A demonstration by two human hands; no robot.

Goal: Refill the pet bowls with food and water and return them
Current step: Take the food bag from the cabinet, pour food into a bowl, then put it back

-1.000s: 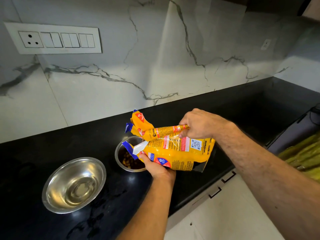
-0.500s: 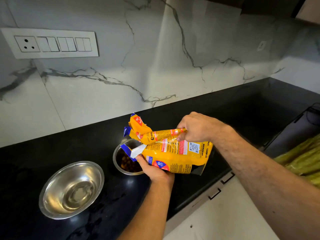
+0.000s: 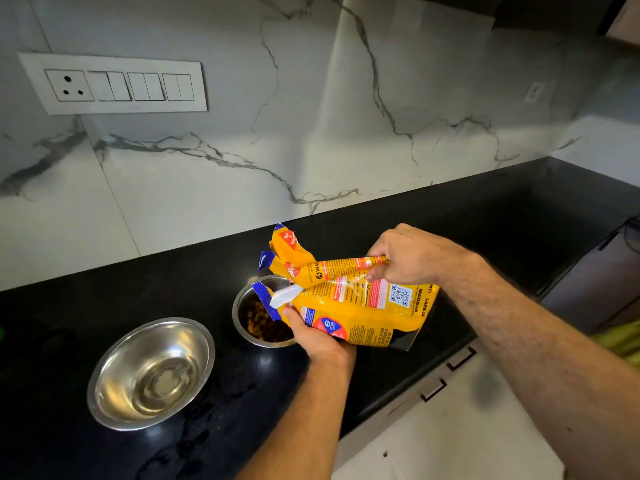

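Both forearms are bare right up to where they leave the bottom and right edges of the view, with no sleeve showing on either. The right forearm carries plainly visible hair along its length; the left forearm shows less of it. The left hand [image 3: 320,341] and the right hand [image 3: 412,256] wear no gloves. No ring, watch or band shows on the fingers or wrists.

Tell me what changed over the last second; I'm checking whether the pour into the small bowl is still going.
Little changed. Both hands, left hand and right hand, still grip the yellow dog food bag, tipped over the small steel bowl holding kibble. No grip changed. The water bowl stayed put on the black counter.
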